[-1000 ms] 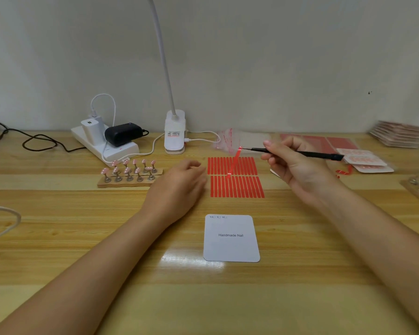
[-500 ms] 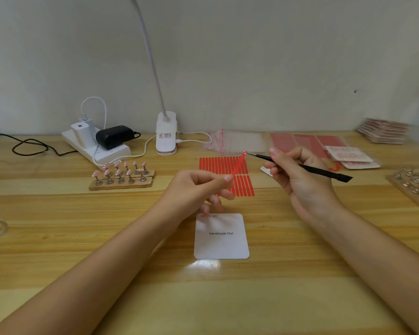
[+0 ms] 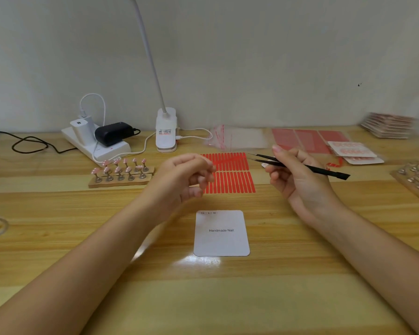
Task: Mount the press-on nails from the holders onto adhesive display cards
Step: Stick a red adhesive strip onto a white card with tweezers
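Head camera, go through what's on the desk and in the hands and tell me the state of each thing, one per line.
Tweezers: held in right hand, tips apart, empty.
Left hand: raised, fingers curled, blurred; contents unclear.
White card: flat, no nails on it.
Red strip sheet: flat on desk.
Nail holders: upright, nails still on.
Black adapter: plugged into power strip.

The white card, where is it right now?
In the head view the white card lies flat on the table at centre, nearer the person than the red strips, between the two forearms and untouched by either hand.
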